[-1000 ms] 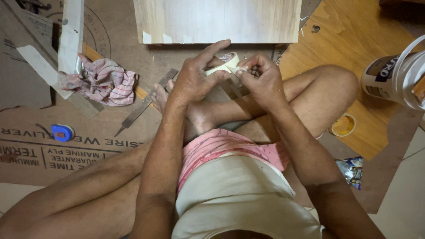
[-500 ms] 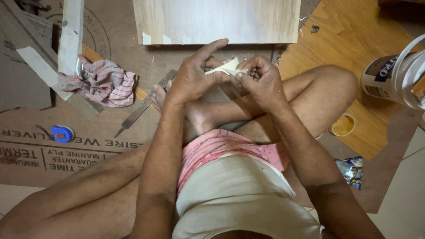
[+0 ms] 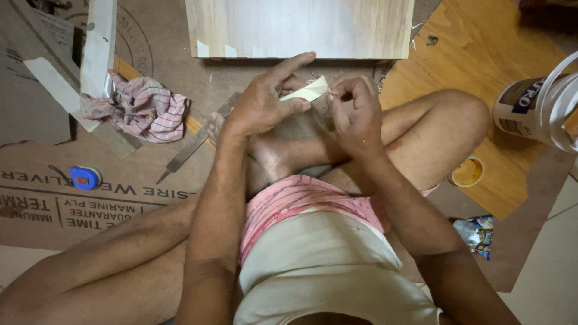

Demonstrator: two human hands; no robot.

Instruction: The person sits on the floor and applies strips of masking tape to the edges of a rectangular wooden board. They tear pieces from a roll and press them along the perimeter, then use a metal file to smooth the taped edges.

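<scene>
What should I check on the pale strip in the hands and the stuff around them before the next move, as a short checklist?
1. Left hand on the pale strip: thumb and fingers pinch it, ok.
2. Right hand at the strip's other end: fingertips meet it, ok.
3. Strip whole or torn: cannot tell, the fingers hide part of it.
4. Wooden panel free of the hands: lies on the floor just beyond them, apart, ok.
5. Metal file within reach: beside the left forearm, ok.
6. White bucket out of the way: off past the right knee, ok.
</scene>
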